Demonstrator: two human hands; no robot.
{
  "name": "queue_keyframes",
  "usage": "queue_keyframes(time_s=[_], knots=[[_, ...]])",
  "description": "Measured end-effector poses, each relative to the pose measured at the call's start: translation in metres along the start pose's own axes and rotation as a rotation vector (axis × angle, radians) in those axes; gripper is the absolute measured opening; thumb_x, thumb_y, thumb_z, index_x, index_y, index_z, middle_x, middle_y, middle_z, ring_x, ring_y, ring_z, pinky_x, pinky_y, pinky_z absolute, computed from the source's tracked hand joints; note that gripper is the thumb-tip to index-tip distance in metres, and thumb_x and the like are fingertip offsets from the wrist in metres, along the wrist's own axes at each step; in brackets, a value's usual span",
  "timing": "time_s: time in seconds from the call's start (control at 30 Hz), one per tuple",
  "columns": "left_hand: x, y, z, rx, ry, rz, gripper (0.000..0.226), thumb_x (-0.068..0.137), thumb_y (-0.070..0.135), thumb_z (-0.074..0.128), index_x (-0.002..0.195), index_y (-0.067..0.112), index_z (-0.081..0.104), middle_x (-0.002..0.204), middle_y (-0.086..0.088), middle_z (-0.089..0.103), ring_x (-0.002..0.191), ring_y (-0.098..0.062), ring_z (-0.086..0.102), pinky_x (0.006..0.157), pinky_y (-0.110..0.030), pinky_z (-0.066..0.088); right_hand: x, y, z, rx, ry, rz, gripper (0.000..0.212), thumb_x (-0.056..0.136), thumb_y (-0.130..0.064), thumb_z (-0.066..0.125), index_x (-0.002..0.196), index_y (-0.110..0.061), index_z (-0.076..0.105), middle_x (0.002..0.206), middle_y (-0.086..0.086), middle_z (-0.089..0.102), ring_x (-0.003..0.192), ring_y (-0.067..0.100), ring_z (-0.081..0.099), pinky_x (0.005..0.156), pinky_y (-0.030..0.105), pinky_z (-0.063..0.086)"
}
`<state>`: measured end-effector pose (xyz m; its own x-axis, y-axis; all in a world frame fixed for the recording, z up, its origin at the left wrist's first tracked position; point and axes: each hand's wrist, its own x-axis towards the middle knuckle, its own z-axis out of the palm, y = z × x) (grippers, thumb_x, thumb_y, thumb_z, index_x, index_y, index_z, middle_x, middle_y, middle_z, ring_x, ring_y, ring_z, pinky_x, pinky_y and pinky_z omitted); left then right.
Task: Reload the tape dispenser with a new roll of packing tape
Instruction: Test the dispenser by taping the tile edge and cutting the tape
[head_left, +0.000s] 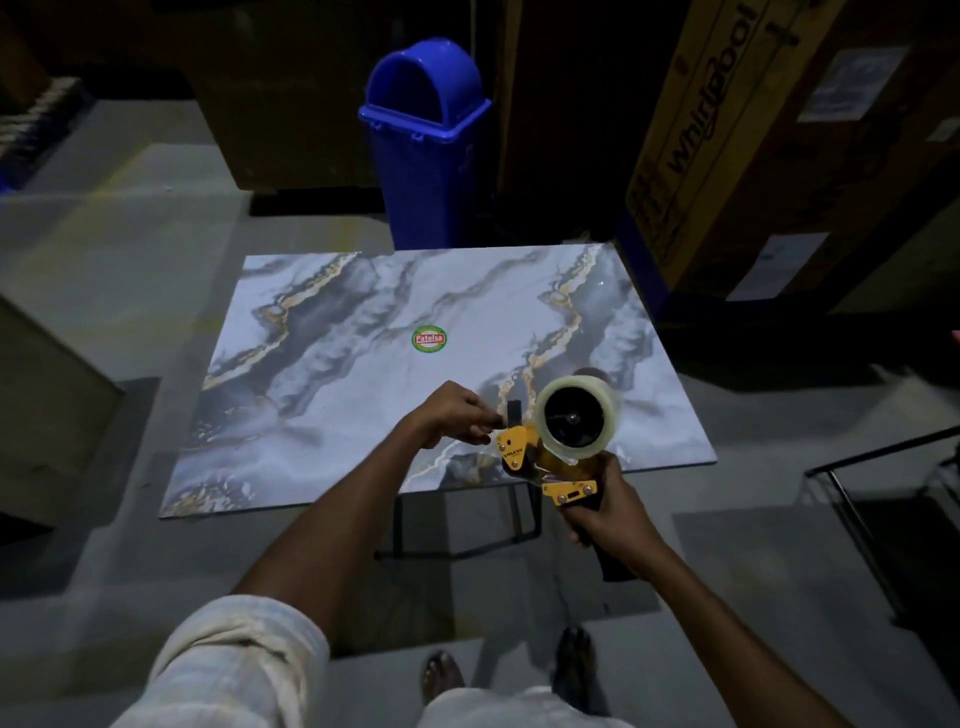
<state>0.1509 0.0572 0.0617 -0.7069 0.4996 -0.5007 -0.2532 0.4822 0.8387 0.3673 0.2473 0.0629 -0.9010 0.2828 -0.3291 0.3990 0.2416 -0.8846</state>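
A yellow tape dispenser (524, 451) is held above the near right corner of a marble-patterned table (363, 374). A roll of clear packing tape (577, 417) sits on its black hub. My right hand (608, 512) is wrapped around the dispenser's dark handle, which points down toward me. My left hand (452, 415) pinches at the dispenser's front end, by the black roller (514, 413). Whether a tape end lies between those fingers cannot be made out in the dim light.
A round green and red sticker (429, 339) marks the middle of the table. A blue swing-lid bin (426, 140) stands behind the table. Large cardboard boxes (753, 145) rise at the back right. A black metal frame (883, 499) stands at the right. My feet show below.
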Motion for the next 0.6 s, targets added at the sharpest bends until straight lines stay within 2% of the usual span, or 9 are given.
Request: queue_keyframes(time_s=[0.1,0.17,0.23,0.3,0.4,0.5,0.53,0.6], knots=[[0.004,-0.009,0.010,0.036,0.022,-0.025,0.004,0.086,-0.002,0.076,0.086,-0.006,0.077,0.074,-0.016,0.074,0.061,-0.019,0.074,0.057,-0.023,0.059,0.001,0.010,0.002,-0.107,0.034,-0.025,0.064,0.082,-0.015,0.075,0.130,-0.031,0.036,0.087,0.005,0.072,0.062,0.026,0.070,0.052,0.039,0.058],[0.009,-0.016,0.017,0.034,0.071,-0.039,0.011,0.087,-0.006,0.071,0.078,-0.001,0.075,0.068,-0.014,0.070,0.051,-0.015,0.070,0.052,-0.021,0.056,0.001,0.018,0.007,-0.187,0.083,-0.048,0.066,0.079,-0.019,0.077,0.131,-0.031,0.038,0.100,-0.010,0.070,0.080,0.020,0.071,0.065,0.044,0.060],[0.012,-0.022,0.024,0.023,0.123,-0.055,0.010,0.087,-0.004,0.069,0.079,-0.001,0.074,0.068,-0.016,0.068,0.049,-0.015,0.067,0.053,-0.025,0.055,0.000,0.027,0.014,-0.232,0.154,-0.079,0.072,0.077,-0.021,0.081,0.136,-0.026,0.040,0.108,-0.019,0.065,0.098,0.014,0.068,0.077,0.039,0.057],[0.016,-0.027,0.034,-0.017,0.162,-0.071,0.011,0.088,0.002,0.068,0.078,0.004,0.073,0.067,-0.014,0.067,0.054,-0.018,0.062,0.055,-0.027,0.052,-0.005,0.038,0.025,-0.220,0.209,-0.065,0.075,0.078,-0.020,0.082,0.140,-0.022,0.040,0.113,-0.015,0.067,0.102,0.015,0.068,0.079,0.034,0.055],[0.023,-0.037,0.049,-0.146,0.222,-0.128,0.010,0.086,0.008,0.071,0.075,0.008,0.072,0.065,-0.009,0.064,0.057,-0.020,0.058,0.052,-0.025,0.048,-0.011,0.057,0.042,-0.199,0.285,0.018,0.077,0.081,-0.020,0.081,0.144,-0.021,0.037,0.120,0.002,0.072,0.106,0.028,0.070,0.080,0.039,0.057],[0.027,-0.048,0.062,-0.313,0.227,-0.179,0.014,0.082,0.004,0.069,0.068,0.006,0.068,0.067,-0.019,0.063,0.056,-0.025,0.056,0.056,-0.032,0.046,-0.017,0.070,0.056,-0.177,0.339,0.087,0.076,0.085,-0.015,0.077,0.148,-0.014,0.034,0.124,0.008,0.070,0.108,0.032,0.069,0.081,0.033,0.052],[0.027,-0.050,0.066,-0.348,0.229,-0.192,0.017,0.082,0.002,0.067,0.066,0.004,0.066,0.067,-0.021,0.062,0.052,-0.024,0.054,0.053,-0.029,0.045,-0.019,0.074,0.060,-0.177,0.343,0.114,0.076,0.086,-0.016,0.075,0.149,-0.015,0.032,0.125,0.010,0.069,0.108,0.033,0.068,0.081,0.032,0.051],[0.028,-0.055,0.071,-0.371,0.228,-0.204,0.018,0.082,-0.002,0.064,0.064,0.001,0.065,0.065,-0.021,0.060,0.044,-0.022,0.052,0.046,-0.023,0.044,-0.024,0.084,0.066,-0.213,0.316,0.195,0.083,0.085,-0.030,0.071,0.151,-0.026,0.021,0.128,0.013,0.066,0.108,0.036,0.067,0.082,0.041,0.055]])
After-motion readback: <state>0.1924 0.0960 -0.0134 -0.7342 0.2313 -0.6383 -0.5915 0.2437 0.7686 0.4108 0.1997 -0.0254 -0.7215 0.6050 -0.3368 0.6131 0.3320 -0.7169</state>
